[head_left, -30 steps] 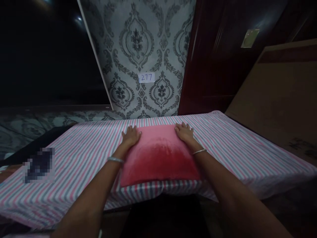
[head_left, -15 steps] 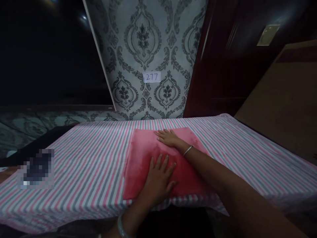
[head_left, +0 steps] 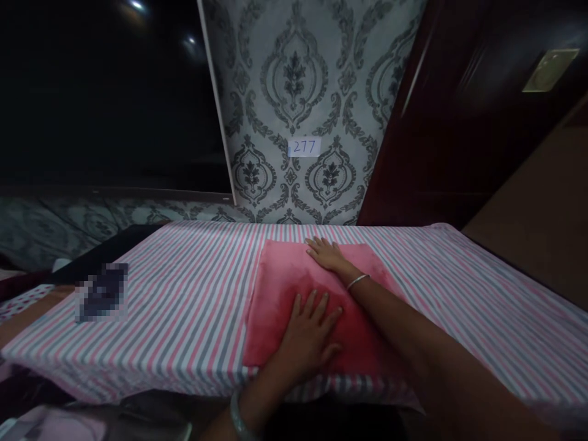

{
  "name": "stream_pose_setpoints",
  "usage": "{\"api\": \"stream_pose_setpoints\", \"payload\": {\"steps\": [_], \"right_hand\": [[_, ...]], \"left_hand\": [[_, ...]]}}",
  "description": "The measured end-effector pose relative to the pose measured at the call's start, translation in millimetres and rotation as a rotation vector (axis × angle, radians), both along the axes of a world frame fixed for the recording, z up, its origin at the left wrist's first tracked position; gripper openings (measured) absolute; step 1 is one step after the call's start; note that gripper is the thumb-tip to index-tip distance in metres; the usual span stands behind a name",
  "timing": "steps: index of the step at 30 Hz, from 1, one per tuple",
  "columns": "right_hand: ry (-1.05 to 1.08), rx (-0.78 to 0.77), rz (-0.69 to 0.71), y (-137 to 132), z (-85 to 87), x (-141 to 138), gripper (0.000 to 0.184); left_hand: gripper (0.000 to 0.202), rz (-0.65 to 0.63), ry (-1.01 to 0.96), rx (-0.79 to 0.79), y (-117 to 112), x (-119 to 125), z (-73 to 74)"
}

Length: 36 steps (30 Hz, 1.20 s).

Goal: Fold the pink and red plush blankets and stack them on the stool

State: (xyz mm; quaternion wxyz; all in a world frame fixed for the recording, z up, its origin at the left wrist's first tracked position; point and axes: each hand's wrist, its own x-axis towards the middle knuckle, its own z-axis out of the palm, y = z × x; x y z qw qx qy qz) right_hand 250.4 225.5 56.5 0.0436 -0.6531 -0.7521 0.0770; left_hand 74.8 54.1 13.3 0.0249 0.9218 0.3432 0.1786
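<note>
A folded red-and-pink cloth [head_left: 280, 269] lies flat near the front edge of the table. My left hand [head_left: 307, 334] rests on its darker red lower part, fingers spread. Farther up, my right hand [head_left: 324, 252] lies flat on the pale pink top part, with its fingers stretched toward the far edge. Neither hand grips the cloth; both press on it from above. My right forearm hides part of the cloth's right side.
The table has a striped cloth cover [head_left: 193, 294]. A blurred dark object [head_left: 101, 293] lies at its left. Behind stand a patterned wall with a paper label [head_left: 304, 146], a large dark screen [head_left: 110, 98] and a dark red panel [head_left: 441, 122].
The view has turned slightly left, so everything sits farther right in the picture. My right hand has moved slightly toward the far edge of the cloth; both hands stay flat on it.
</note>
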Motion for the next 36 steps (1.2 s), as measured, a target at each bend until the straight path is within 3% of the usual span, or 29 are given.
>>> {"api": "stream_pose_setpoints", "payload": {"steps": [2, 4, 7, 9, 13, 18, 25, 31, 36], "right_hand": [[-0.011, 0.032, 0.065, -7, 8.2, -11, 0.06], [-0.013, 0.063, 0.245, -18, 11.1, -27, 0.059], [0.023, 0.036, 0.553, -32, 3.7, -53, 0.056], [0.043, 0.006, 0.649, -31, -4.4, -67, 0.055], [0.034, -0.009, 0.601, -4, -12.1, -86, 0.058], [0.07, -0.098, 0.498, 34, -8.9, -99, 0.058], [0.168, -0.122, 0.409, 48, -14.2, -104, 0.058], [0.147, -0.017, 0.331, 30, 11.2, -104, 0.061], [0.155, 0.108, 0.326, -45, 24.4, -60, 0.057]], "left_hand": [[0.065, 0.021, 0.0, 0.021, -1, -12, 8.1], [0.061, 0.092, -0.011, 0.061, -2, -27, 11.5], [0.06, 0.217, -0.016, 0.107, -2, -50, 3.6], [0.064, 0.263, -0.005, 0.12, -2, -59, -7.0], [0.068, 0.277, -0.004, 0.117, -3, -61, -22.7], [0.066, 0.274, -0.03, 0.109, -2, -61, -27.0], [0.068, 0.286, -0.032, 0.202, 4, -63, -35.7], [0.06, 0.295, -0.024, 0.314, 5, -61, -32.1], [0.057, 0.291, -0.002, 0.291, 8, -66, -27.5]]}}
